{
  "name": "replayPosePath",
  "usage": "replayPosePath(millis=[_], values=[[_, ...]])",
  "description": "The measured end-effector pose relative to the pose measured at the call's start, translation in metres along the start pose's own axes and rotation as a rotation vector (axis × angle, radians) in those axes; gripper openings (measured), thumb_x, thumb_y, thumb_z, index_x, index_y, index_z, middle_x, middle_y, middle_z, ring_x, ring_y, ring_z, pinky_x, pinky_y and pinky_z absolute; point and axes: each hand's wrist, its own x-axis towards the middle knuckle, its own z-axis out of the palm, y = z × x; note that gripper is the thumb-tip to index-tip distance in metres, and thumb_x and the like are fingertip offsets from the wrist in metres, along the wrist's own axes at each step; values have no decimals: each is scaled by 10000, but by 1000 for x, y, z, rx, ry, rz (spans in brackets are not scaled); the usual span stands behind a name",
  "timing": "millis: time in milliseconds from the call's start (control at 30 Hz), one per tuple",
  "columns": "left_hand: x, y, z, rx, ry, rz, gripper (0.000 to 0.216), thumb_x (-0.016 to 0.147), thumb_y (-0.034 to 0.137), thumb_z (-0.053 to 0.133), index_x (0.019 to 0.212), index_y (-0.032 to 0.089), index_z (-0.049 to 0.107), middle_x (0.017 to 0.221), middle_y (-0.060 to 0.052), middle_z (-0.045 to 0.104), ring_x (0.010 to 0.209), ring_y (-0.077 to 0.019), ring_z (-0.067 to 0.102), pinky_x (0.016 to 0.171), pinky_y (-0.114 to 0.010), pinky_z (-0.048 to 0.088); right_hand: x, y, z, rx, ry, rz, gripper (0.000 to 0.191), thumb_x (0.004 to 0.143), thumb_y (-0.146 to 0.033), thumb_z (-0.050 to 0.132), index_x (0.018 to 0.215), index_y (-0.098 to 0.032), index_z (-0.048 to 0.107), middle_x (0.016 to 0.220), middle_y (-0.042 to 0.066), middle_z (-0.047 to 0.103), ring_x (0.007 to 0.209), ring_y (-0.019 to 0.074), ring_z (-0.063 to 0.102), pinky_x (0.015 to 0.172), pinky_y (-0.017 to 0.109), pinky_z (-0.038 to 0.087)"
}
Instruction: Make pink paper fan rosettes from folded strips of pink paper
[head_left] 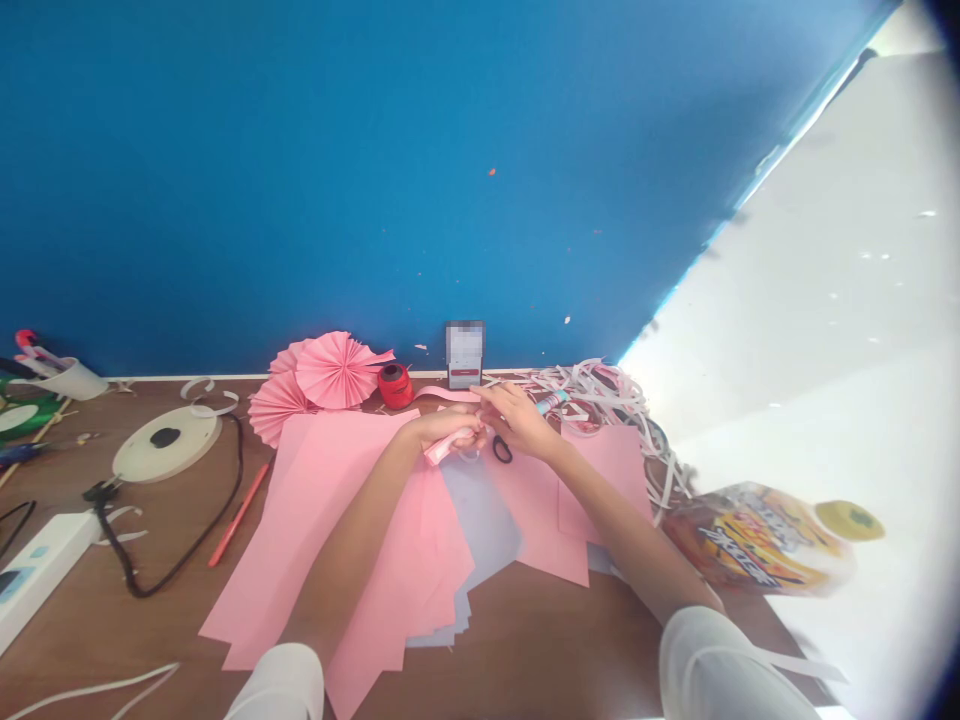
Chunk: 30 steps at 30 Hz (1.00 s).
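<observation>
Both busy: your left hand (448, 426) grips the folded pink strip (441, 451), your right hand (521, 420) pinches its far end, over pink sheets (337, 500).

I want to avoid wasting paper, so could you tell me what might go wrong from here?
The folded pink strip pinched in the left hand could spring open if the grip loosens. The loose pink sheets overlap untidily and might crease or slide under the work. The small black ring beside the right hand could get knocked into the white paper strips.
</observation>
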Motion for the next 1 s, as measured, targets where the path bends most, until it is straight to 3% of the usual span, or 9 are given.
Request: replayPosePath(millis=[433,700,1000], values=[[0,1,5,62,9,-54,67,739,188,499,695,140,481,616,-34,600,377,-49,349,400,-221,253,-1,0,-3,40,-80,19,527,908,-160,482,1413,-268,380,929,51,635,926,235,483,836,386,398],[-4,4,1,42,-12,21,73,755,204,493,764,132,484,666,-42,619,410,-45,372,446,-220,303,1,-2,-5,25,23,3,474,911,-179,477,1374,-266,429,940,60,631,913,238,495,846,402,399],[-2,1,1,67,22,-7,51,748,181,483,770,137,473,660,-41,624,416,-57,404,431,-221,270,1,-4,-2,4,-23,-1,386,920,-186,477,1302,-240,485,997,67,650,914,234,498,815,383,404]])
